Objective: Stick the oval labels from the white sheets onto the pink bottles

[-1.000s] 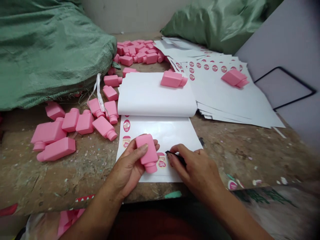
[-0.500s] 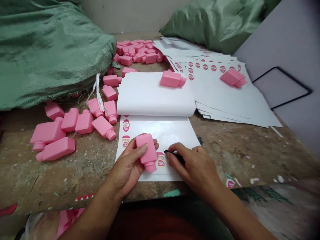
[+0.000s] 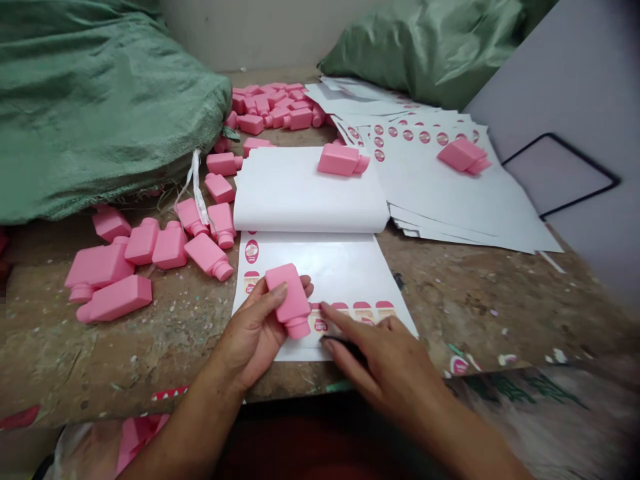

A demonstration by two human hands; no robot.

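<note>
My left hand (image 3: 260, 333) grips a pink plastic bottle (image 3: 289, 293), its capped or necked end tilted down toward me. Beneath lies a white sticker sheet (image 3: 320, 257), its upper part folded back, with a row of printed labels (image 3: 320, 325) near its front edge. Over the right side of that row is my right hand (image 3: 385, 360), which holds a thin black pointed tool (image 3: 345, 343). The tool's tip shows by the thumb; the rest is mostly hidden in the hand. My right index fingertip is stretched out at the label beside the bottle.
Several pink bottles (image 3: 169, 245) lie left of the sheet, more in a heap (image 3: 275, 107) behind. One bottle (image 3: 343, 160) rests on the folded part, another (image 3: 464, 157) on stacked sheets (image 3: 450, 207) at right. A green sack (image 3: 110, 113) covers the left back.
My right hand has moved slightly down and its index finger has stretched out, uncovering more labels. The left hand and bottle have shifted slightly left and up.
</note>
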